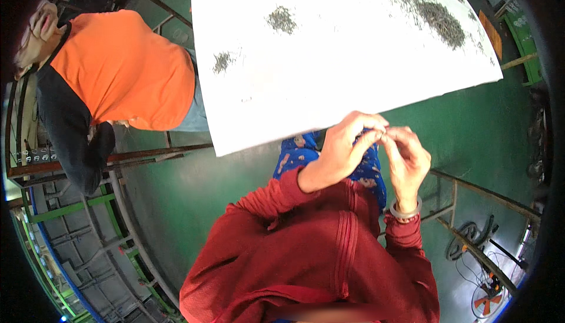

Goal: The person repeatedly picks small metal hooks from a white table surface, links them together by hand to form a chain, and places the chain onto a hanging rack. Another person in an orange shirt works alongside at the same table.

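My left hand and my right hand meet at their fingertips, just off the near edge of a white tabletop. Both are closed in a pinch. Whatever sits between the fingertips is too small to make out. On the white surface lie loose heaps of small, thin, dark pieces: a large heap at the far right, a smaller heap left of the middle and a little heap near the left edge. A grey bangle and a beaded bracelet circle my right wrist.
A person in an orange vest with dark sleeves is at the table's left side. Rusty metal rails run at the left, with another rail at the right. An orange-bladed fan stands on the lower right.
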A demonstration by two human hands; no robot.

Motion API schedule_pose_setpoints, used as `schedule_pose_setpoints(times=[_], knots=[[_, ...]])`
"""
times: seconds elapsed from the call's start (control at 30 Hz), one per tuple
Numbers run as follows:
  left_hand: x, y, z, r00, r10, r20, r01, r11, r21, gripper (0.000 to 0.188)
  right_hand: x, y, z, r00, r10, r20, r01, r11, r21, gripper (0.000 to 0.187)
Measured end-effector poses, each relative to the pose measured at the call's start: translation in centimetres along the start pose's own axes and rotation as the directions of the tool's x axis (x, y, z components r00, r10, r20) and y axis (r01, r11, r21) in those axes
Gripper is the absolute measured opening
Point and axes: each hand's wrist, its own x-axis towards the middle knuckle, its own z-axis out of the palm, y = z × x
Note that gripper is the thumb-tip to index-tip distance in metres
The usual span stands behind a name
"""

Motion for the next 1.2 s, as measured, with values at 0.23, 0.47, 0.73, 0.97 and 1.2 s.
schedule_pose_setpoints(times=[0.23, 0.47, 0.73, 0.97, 1.2], knots=[[0.3, -0.5, -0.1, 0.995, 0.093, 0.04, -0.089, 0.992, -0.095, 0.006, 5.1, 2.1, -1.4, 0.978, 0.203, -0.057, -0.202, 0.979, 0.022, 0.015], [0.2, -0.3, 0.2, 0.985, 0.14, 0.099, -0.144, 0.989, 0.035, 0.011, 21.1, 15.8, 7.1, 0.912, -0.132, 0.389, 0.306, 0.85, -0.429, 0.032], [0.1, -0.1, -0.2, 0.991, 0.075, 0.114, -0.089, 0.989, 0.118, 0.01, 23.1, 20.4, 7.6, 0.772, -0.17, 0.612, 0.606, 0.487, -0.629, 0.017], [-1.1, -0.8, -0.3, 0.991, 0.095, 0.091, -0.104, 0.989, 0.104, 0.012, 16.7, 16.7, 2.5, 0.943, -0.02, 0.332, 0.207, 0.818, -0.537, 0.013], [-2.3, -1.6, 0.2, 0.999, 0.032, 0.015, -0.032, 0.999, 0.024, 0.009, 7.2, 6.0, -1.5, 0.909, 0.398, 0.128, -0.413, 0.901, 0.132, 0.012]])
